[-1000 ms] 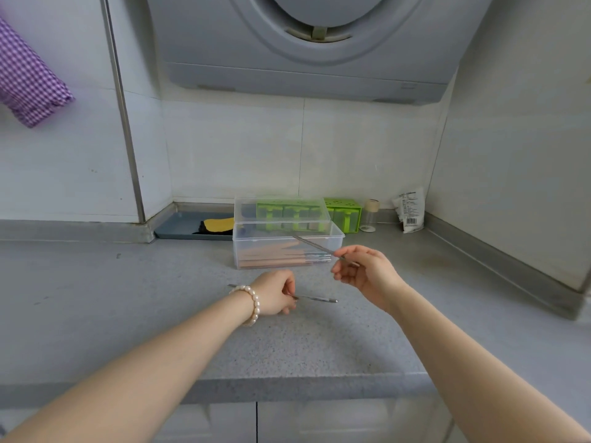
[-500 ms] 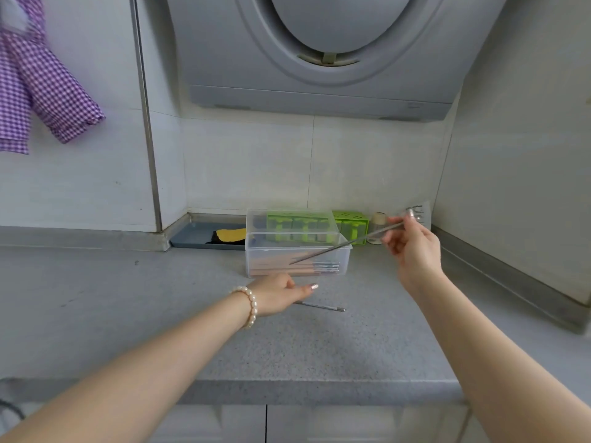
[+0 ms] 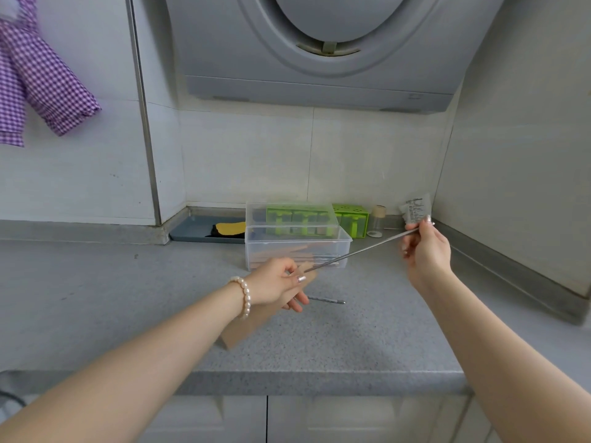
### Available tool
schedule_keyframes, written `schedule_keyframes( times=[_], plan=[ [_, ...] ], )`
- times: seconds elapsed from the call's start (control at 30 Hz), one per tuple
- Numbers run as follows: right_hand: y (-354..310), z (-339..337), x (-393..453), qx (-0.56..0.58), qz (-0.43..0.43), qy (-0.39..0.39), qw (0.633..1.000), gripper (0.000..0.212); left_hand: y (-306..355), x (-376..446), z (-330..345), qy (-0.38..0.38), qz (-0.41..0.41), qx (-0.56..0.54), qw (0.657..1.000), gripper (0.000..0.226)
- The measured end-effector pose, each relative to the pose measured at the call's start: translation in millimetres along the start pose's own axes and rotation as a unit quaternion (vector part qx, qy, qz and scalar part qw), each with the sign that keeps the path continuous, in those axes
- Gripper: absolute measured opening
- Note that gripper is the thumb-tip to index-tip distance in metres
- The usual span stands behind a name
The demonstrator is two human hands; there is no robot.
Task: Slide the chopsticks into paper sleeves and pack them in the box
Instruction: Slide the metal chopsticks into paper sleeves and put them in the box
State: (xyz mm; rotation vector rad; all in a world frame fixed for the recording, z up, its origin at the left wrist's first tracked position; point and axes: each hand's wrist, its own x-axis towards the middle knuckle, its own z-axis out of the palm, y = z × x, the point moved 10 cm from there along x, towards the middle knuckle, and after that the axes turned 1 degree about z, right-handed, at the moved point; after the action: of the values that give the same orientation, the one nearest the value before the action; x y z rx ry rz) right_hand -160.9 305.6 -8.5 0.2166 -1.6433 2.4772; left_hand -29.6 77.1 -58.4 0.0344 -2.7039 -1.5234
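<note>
My left hand (image 3: 279,285) holds a brown paper sleeve (image 3: 252,324) above the counter, its open end up by my fingers. My right hand (image 3: 423,247) pinches the thick end of a metal chopstick (image 3: 361,249), raised near the right wall. The chopstick slants down to the left and its tip meets the sleeve's mouth. A second metal chopstick (image 3: 329,300) lies on the counter just right of my left hand. The clear plastic box (image 3: 295,247) stands behind, holding several sleeved chopsticks, its lid propped up at the back.
A green organiser (image 3: 350,219), a small jar (image 3: 379,219) and a white packet (image 3: 415,209) stand by the back wall. A grey tray with a yellow sponge (image 3: 228,228) sits left of the box. The counter's front edge (image 3: 287,382) runs below my arms.
My left hand has lifted a brown paper sleeve off the counter. My right hand stays raised at the right, and the chopstick's tip has come to the sleeve's opening.
</note>
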Motion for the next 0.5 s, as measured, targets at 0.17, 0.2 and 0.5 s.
schedule_keyframes(
  times=[0.17, 0.2, 0.5],
  plan=[
    [-4.7, 2.7, 0.4, -0.012, -0.013, -0.006, 1.0, 0.041, 0.3, -2.4, -6.8, 0.013, 0.003, -0.025, 1.0, 0.01],
    [-4.9, 3.7, 0.1, -0.017, -0.015, -0.006, 1.0, 0.041, 0.3, -2.3, -7.8, 0.016, 0.005, -0.022, 1.0, 0.009],
    [-11.2, 11.8, -8.7, -0.033, -0.037, -0.011, 0.999, 0.042, -6.9, -1.6, -2.9, 0.013, -0.008, -0.059, 0.998, 0.013]
  ],
)
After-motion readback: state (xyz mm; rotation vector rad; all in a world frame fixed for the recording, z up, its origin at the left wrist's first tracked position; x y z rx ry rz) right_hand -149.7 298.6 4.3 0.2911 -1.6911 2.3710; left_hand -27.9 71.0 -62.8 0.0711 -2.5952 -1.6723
